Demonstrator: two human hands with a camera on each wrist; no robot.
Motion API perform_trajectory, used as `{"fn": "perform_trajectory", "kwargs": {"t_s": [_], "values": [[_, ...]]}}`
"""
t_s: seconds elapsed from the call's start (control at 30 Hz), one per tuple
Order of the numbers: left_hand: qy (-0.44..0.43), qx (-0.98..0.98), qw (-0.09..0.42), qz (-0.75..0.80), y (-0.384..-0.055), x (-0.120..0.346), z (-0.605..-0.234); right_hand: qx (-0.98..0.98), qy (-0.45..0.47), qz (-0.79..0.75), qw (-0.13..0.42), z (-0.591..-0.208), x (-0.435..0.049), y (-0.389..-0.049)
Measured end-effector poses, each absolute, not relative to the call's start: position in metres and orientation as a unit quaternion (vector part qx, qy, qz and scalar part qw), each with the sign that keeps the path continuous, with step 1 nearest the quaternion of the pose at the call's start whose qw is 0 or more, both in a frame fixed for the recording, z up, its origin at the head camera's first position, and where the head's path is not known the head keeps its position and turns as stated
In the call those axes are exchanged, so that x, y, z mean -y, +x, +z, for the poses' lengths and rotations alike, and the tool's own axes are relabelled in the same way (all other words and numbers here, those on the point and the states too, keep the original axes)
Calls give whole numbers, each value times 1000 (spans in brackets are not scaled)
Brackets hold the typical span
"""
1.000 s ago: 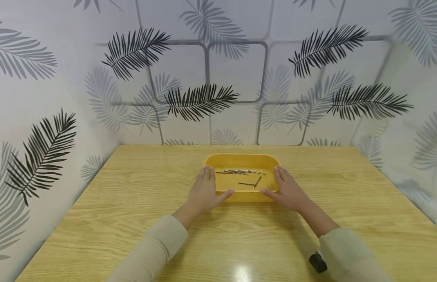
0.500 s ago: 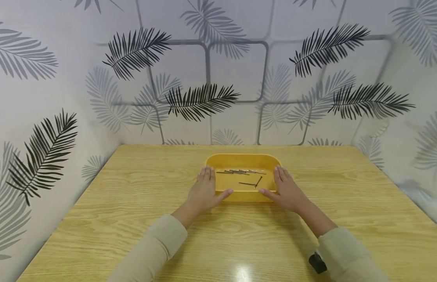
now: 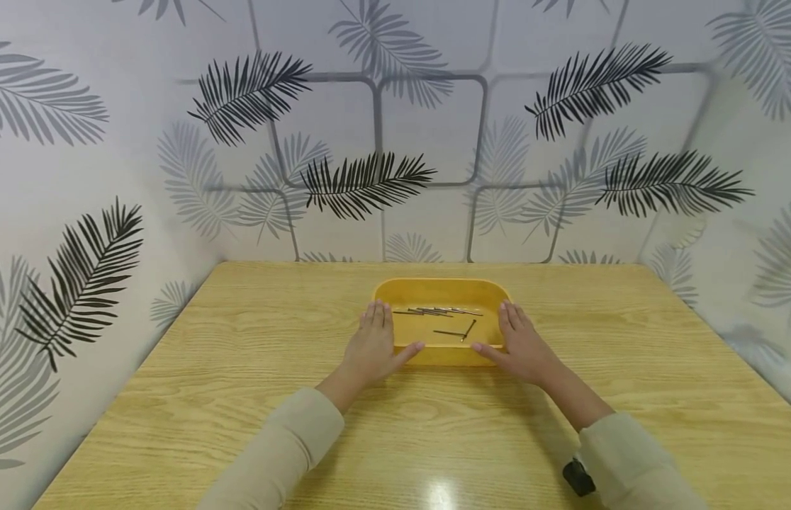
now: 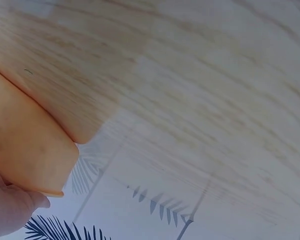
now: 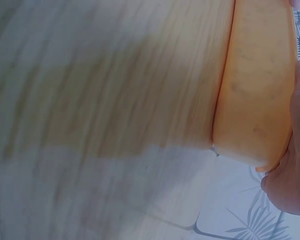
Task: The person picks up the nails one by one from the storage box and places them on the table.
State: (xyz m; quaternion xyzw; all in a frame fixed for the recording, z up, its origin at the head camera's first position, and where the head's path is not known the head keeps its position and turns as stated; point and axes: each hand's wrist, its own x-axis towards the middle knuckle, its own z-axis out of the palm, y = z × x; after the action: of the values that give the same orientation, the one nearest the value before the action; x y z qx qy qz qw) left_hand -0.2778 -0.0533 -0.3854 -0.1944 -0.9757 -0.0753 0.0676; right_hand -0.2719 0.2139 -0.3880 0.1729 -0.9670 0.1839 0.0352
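Observation:
A yellow plastic tray (image 3: 446, 357) stands on the table, gripped at both ends. My left hand (image 3: 370, 348) holds its near left corner, fingers along the left side and thumb on the front rim. The right hand (image 3: 524, 348) mirrors it on the near right corner. Inside, several nails (image 3: 427, 312) lie in a loose row toward the back. Two more nails (image 3: 449, 333) meet at an angle nearer the front. Both wrist views show the tray's outer front wall (image 4: 35, 135) with part of each hand at the rim; the nails are hidden there.
The wood-grain table (image 3: 255, 319) spreads around the tray on all sides. Behind it rises a wall (image 3: 427, 227) with a leaf pattern. A small black object (image 3: 578, 478) sits by the right sleeve cuff (image 3: 625, 453).
The hands keep their hold on the tray and the nails lie as before. Only a very slight rightward shift of the whole head view shows.

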Motion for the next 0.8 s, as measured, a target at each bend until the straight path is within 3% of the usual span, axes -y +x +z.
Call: {"fn": "perform_trajectory", "kwargs": {"t_s": [0.8], "values": [[-182,977,73,-86,-278,51,-387,967,176,180,33,-387,-213,-269]]}}
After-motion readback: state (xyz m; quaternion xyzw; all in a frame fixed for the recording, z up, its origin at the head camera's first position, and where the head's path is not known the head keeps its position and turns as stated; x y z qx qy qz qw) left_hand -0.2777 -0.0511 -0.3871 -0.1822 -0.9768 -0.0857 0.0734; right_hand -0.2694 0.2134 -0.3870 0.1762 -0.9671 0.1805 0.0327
